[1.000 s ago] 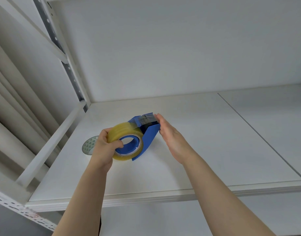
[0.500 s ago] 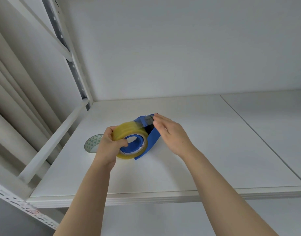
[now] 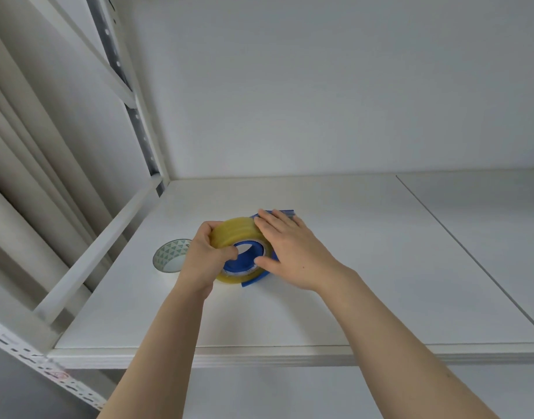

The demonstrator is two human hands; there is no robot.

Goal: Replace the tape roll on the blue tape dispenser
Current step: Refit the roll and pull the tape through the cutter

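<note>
Your left hand (image 3: 203, 261) curled round left rim of yellowish translucent tape roll (image 3: 232, 231), clamped on it. Your right hand (image 3: 293, 252) flat, fingers straight (no grasp), pressing blue plastic tape dispenser (image 3: 255, 281). Roll seated on dispenser hub, above white shelf board (image 3: 365, 282), near patterned cardboard core (image 3: 169, 255).

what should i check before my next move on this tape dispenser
1. New tape roll seated on the blue tape dispenser: ok, its blue hub fills the core.
2. Grip of the left hand on the roll: ok.
3. Dispenser steadied by the right hand: ok, straight fingers lie over its top.
4. Tape end at the cutter: cannot tell, the right hand covers it.
5. The old roll out of the way: ok, on the shelf beside the left hand.
</note>
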